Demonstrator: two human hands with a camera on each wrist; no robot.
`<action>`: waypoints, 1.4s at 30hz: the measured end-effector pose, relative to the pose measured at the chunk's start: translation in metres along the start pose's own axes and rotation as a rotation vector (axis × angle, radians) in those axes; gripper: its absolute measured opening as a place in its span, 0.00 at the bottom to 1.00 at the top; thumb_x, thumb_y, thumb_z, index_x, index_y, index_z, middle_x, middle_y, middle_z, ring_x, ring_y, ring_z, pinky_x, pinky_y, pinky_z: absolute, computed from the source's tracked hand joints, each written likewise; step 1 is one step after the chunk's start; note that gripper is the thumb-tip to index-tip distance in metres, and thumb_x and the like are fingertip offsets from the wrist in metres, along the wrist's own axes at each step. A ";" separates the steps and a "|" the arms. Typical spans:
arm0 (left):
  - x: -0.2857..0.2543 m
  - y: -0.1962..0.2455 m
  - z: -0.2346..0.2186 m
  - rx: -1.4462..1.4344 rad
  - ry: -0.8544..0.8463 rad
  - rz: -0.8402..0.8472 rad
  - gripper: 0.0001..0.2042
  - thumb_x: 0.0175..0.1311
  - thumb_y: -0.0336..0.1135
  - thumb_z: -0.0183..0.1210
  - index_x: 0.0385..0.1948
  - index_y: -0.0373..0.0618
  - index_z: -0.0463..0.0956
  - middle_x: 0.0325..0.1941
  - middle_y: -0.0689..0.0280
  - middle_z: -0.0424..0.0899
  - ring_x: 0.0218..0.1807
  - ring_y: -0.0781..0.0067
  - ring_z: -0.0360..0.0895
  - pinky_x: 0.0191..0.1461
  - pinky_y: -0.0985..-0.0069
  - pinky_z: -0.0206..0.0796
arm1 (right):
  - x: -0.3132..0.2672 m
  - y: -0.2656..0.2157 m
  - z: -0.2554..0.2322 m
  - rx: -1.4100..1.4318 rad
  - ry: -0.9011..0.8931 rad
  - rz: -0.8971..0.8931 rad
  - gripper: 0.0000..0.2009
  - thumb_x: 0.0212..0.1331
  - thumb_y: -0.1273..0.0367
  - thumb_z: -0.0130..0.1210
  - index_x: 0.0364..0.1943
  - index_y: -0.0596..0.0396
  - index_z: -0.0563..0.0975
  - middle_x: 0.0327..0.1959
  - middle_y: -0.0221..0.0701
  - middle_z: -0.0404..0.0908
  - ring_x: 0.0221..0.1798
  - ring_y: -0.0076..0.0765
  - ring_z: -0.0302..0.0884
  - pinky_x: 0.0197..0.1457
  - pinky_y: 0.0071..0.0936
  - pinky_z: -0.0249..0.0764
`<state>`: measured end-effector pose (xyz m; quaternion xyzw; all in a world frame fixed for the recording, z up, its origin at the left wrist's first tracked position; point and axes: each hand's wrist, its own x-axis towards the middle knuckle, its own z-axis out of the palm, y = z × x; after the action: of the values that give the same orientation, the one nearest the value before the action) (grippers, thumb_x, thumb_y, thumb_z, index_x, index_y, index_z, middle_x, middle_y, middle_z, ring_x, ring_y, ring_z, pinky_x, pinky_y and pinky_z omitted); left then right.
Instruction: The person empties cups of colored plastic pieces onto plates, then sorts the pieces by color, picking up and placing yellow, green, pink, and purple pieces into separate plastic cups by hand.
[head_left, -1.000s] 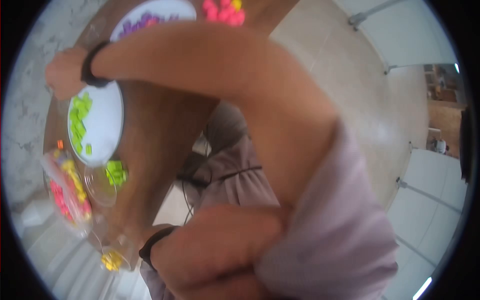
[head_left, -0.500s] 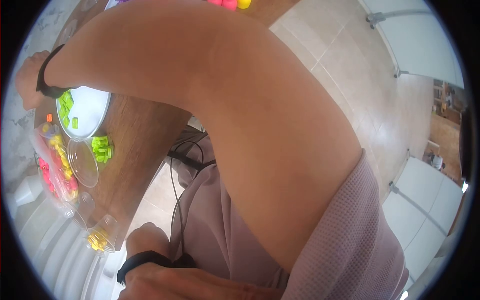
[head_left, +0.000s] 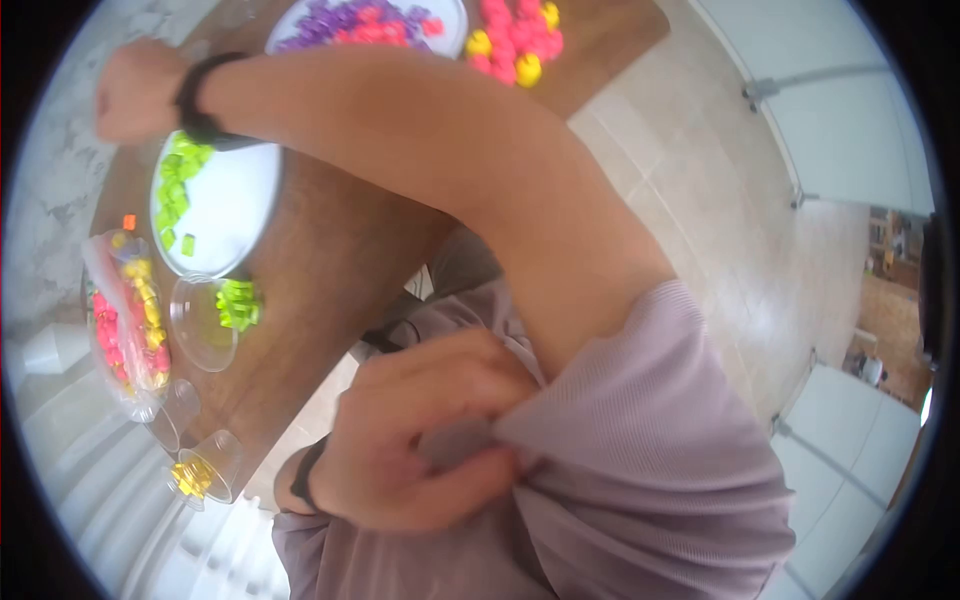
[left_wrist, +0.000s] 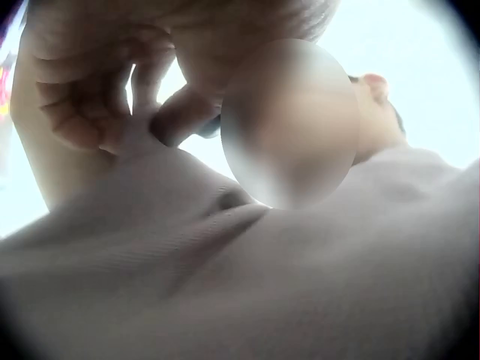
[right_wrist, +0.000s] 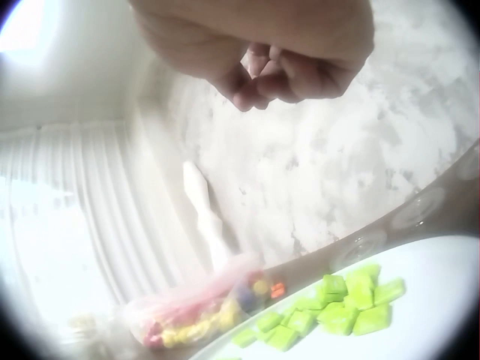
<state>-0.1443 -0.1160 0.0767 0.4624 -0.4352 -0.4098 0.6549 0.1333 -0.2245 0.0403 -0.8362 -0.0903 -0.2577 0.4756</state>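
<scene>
My left hand (head_left: 390, 460) pinches the edge of a mauve sleeve (head_left: 650, 420) on my right upper arm. The left wrist view shows its thumb and fingers (left_wrist: 184, 112) drawing the cloth (left_wrist: 142, 150) into a peak. My right arm reaches across the table, and my right hand (head_left: 135, 90) hangs past its far edge. In the right wrist view its fingers (right_wrist: 277, 82) are curled in, with nothing visible between them. Below that wrist lies a white oval plate (head_left: 225, 220) with small bright green pieces (head_left: 172, 190) along one side.
Another white plate (head_left: 455, 25) bears purple and pink pieces. Pink and yellow pieces (head_left: 520, 45) lie beside it. Near the table's left end are a clear bag (head_left: 130, 310) of colored pieces, a clear tub (head_left: 205, 335), green pieces (head_left: 238, 305) and a tipped cup (head_left: 215, 465) with yellow pieces.
My left hand has come up from low by my lap to the right sleeve and pinched its edge. The head view has shifted, and my right arm stays stretched out.
</scene>
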 end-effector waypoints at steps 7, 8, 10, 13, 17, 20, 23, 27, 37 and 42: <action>-0.017 -0.002 -0.028 0.287 0.176 -0.190 0.11 0.58 0.20 0.68 0.42 0.36 0.83 0.36 0.60 0.85 0.37 0.70 0.83 0.41 0.76 0.73 | -0.042 0.006 -0.029 0.519 0.151 0.118 0.09 0.56 0.70 0.67 0.35 0.64 0.87 0.26 0.33 0.87 0.28 0.23 0.82 0.32 0.23 0.77; -0.020 -0.002 -0.032 0.331 0.200 -0.179 0.11 0.58 0.18 0.67 0.42 0.36 0.83 0.37 0.60 0.85 0.37 0.69 0.83 0.41 0.76 0.73 | -0.051 0.001 -0.033 0.592 0.138 0.137 0.09 0.58 0.71 0.67 0.36 0.65 0.86 0.26 0.32 0.86 0.28 0.21 0.81 0.32 0.20 0.76; -0.028 0.007 -0.040 0.389 0.272 -0.162 0.11 0.58 0.17 0.65 0.42 0.37 0.83 0.38 0.60 0.85 0.37 0.69 0.83 0.41 0.76 0.73 | -0.062 -0.001 -0.034 0.712 0.135 0.154 0.09 0.54 0.71 0.68 0.32 0.66 0.86 0.25 0.33 0.87 0.28 0.22 0.82 0.33 0.22 0.78; -0.031 0.033 -0.050 0.570 0.490 0.182 0.21 0.57 0.21 0.69 0.53 0.32 0.77 0.46 0.55 0.84 0.44 0.65 0.83 0.45 0.75 0.75 | -0.083 -0.009 -0.046 0.679 0.021 0.208 0.09 0.60 0.70 0.67 0.38 0.64 0.86 0.28 0.30 0.86 0.30 0.19 0.80 0.34 0.19 0.75; -0.036 0.086 -0.081 0.527 0.478 0.678 0.53 0.62 0.47 0.72 0.76 0.25 0.41 0.72 0.35 0.65 0.69 0.40 0.72 0.65 0.49 0.75 | -0.109 -0.023 -0.069 0.547 -0.121 0.278 0.07 0.61 0.71 0.67 0.37 0.64 0.86 0.26 0.28 0.86 0.29 0.18 0.79 0.32 0.18 0.73; -0.043 0.080 -0.094 0.499 0.535 0.681 0.53 0.63 0.47 0.71 0.76 0.25 0.41 0.72 0.35 0.65 0.69 0.40 0.72 0.65 0.49 0.75 | -0.121 -0.004 -0.061 0.577 -0.106 0.215 0.06 0.63 0.72 0.65 0.37 0.62 0.86 0.28 0.27 0.86 0.31 0.18 0.80 0.35 0.18 0.74; -0.033 0.079 -0.104 0.405 0.516 0.709 0.53 0.63 0.47 0.70 0.76 0.25 0.41 0.72 0.35 0.65 0.69 0.40 0.72 0.65 0.49 0.74 | -0.134 -0.021 -0.075 0.538 -0.115 0.274 0.06 0.66 0.72 0.62 0.41 0.60 0.86 0.32 0.29 0.86 0.33 0.19 0.79 0.38 0.18 0.74; -0.025 0.065 -0.106 0.255 0.519 0.701 0.52 0.64 0.47 0.69 0.76 0.25 0.41 0.72 0.35 0.64 0.69 0.39 0.71 0.65 0.49 0.74 | -0.139 -0.012 -0.092 0.547 -0.137 0.299 0.06 0.66 0.72 0.62 0.42 0.60 0.85 0.31 0.29 0.86 0.33 0.19 0.79 0.38 0.18 0.74; -0.038 0.054 -0.121 -0.024 0.534 0.655 0.50 0.67 0.48 0.66 0.76 0.24 0.40 0.73 0.35 0.63 0.70 0.39 0.71 0.67 0.49 0.73 | -0.131 -0.004 -0.106 0.679 -0.222 0.334 0.06 0.67 0.73 0.61 0.43 0.60 0.85 0.30 0.28 0.84 0.31 0.19 0.77 0.36 0.18 0.71; -0.054 0.060 -0.125 -0.144 0.551 0.615 0.49 0.68 0.48 0.64 0.76 0.24 0.40 0.73 0.35 0.63 0.70 0.38 0.70 0.67 0.49 0.73 | -0.124 0.000 -0.107 0.772 -0.270 0.354 0.06 0.67 0.74 0.60 0.44 0.60 0.84 0.29 0.28 0.84 0.30 0.19 0.76 0.34 0.18 0.70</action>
<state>-0.0328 -0.0205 0.0997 0.3561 -0.3319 -0.0857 0.8693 -0.0094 -0.3033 0.0205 -0.6260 -0.0965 -0.0081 0.7738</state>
